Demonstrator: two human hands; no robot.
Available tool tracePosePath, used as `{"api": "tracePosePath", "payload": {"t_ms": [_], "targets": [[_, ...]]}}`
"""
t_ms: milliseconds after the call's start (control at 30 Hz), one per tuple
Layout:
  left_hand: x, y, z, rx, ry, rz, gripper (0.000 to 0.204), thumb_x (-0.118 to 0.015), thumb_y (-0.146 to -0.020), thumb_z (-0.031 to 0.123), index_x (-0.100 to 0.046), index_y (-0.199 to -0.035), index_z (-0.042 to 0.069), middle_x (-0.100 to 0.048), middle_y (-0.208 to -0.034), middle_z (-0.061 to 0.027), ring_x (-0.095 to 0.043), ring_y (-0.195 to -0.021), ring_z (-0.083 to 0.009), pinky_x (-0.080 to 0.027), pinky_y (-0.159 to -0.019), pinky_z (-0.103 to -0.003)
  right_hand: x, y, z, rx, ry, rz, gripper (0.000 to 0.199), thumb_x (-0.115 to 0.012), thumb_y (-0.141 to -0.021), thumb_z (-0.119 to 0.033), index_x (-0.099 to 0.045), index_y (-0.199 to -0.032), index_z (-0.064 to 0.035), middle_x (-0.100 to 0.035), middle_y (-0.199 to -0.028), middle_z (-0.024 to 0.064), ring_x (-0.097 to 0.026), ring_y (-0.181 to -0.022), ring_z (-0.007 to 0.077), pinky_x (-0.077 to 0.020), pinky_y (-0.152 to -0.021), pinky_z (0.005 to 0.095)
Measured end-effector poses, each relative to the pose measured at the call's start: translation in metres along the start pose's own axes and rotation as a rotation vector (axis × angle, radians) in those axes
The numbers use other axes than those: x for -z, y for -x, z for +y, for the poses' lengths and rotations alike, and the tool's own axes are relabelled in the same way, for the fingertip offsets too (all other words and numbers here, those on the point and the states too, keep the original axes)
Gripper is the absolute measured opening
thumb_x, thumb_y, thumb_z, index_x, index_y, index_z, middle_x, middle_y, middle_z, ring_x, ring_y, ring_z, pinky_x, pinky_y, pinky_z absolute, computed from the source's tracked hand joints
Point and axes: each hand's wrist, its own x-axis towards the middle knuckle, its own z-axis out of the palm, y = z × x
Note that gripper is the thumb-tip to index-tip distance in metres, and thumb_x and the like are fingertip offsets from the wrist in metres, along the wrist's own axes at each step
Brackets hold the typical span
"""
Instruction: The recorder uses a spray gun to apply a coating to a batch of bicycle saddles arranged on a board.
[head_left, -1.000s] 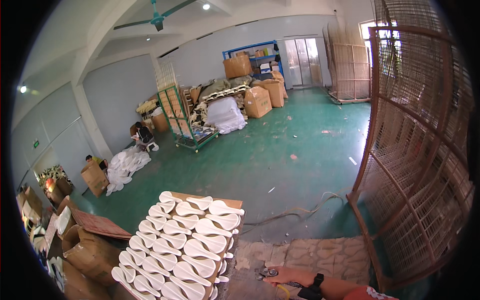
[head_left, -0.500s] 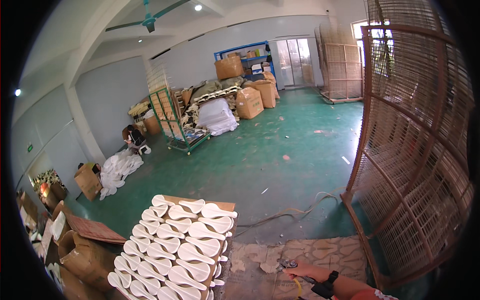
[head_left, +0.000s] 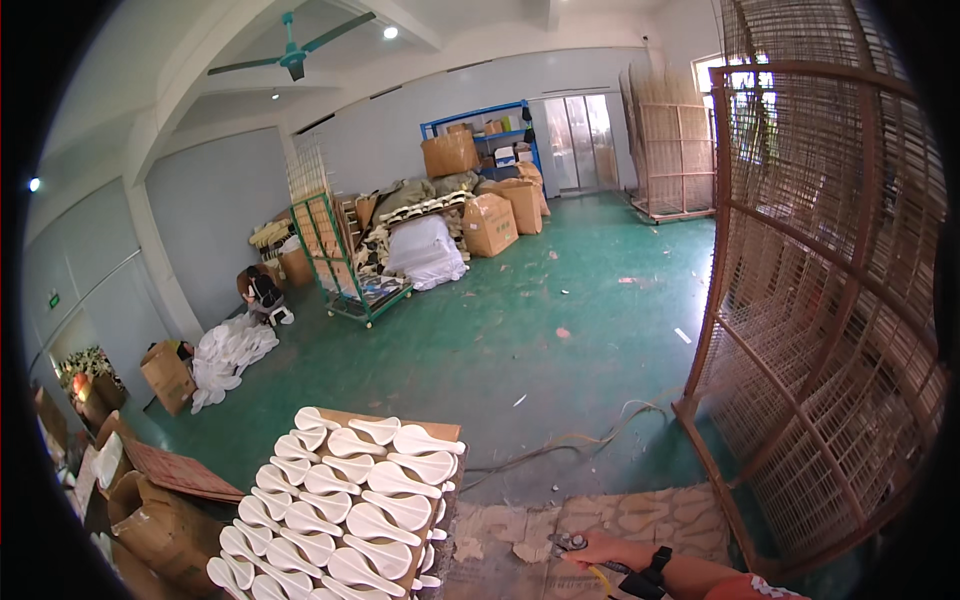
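Note:
My right hand is closed around a small metal spray gun at the bottom of the view, right of centre. A yellow hose hangs beneath it, and a black band circles the wrist. The gun points left, apart from a board loaded with rows of white, bicycle-saddle-shaped pieces. More such pieces stick out below the board's right edge. My left hand is out of view.
Brown cardboard with saddle-shaped marks covers the floor by my right hand. A tall wire rack rises at right. Cartons stand at lower left. A cable crosses the green floor. A person sits far left.
The view has tipped slightly upward, so the room and the board sit a little lower and further left. My right hand still grips the spray gun in nearly the same place.

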Motion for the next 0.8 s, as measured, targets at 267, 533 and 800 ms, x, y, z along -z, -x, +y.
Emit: {"api": "tracePosePath", "payload": {"t_ms": [267, 533, 800], "targets": [[-0.003, -0.007, 0.002, -0.017, -0.041, -0.004, 0.035, -0.045, -0.092, 0.032, -0.059, -0.107, 0.004, -0.061, -0.090, -0.0250, -0.060, -0.082, -0.0384, -0.046, -0.074, -0.043, 0.009, -0.003, 0.012, -0.047, -0.025, 0.010, 0.025, -0.068, -0.081, -0.028, -0.058, -0.091, -0.0070, -0.058, -0.066, -0.0004, -0.056, -0.055, 0.0083, -0.0462, -0.050, 0.0225], [-0.012, -0.003, -0.001, -0.021, -0.069, -0.005, 0.035, -0.045, -0.092, 0.033, -0.059, -0.107, 0.004, -0.061, -0.090, -0.0251, -0.060, -0.083, -0.0386, -0.046, -0.074, -0.043, 0.002, -0.002, 0.019, -0.054, 0.007, 0.011, 0.027, -0.069, -0.080, -0.028, -0.058, -0.090, -0.0057, -0.058, -0.066, 0.0002, -0.057, -0.055, 0.0083, -0.0471, -0.051, 0.0224], [-0.026, 0.000, -0.003, -0.030, -0.091, -0.006, 0.035, -0.045, -0.093, 0.033, -0.059, -0.107, 0.004, -0.061, -0.091, -0.0253, -0.060, -0.083, -0.0387, -0.046, -0.075, -0.044, 0.000, -0.002, 0.030, -0.045, -0.012, -0.015, 0.023, -0.068, -0.082, -0.025, -0.058, -0.091, -0.0065, -0.056, -0.067, -0.0005, -0.053, -0.055, 0.0071, -0.0440, -0.049, 0.0218]]}}
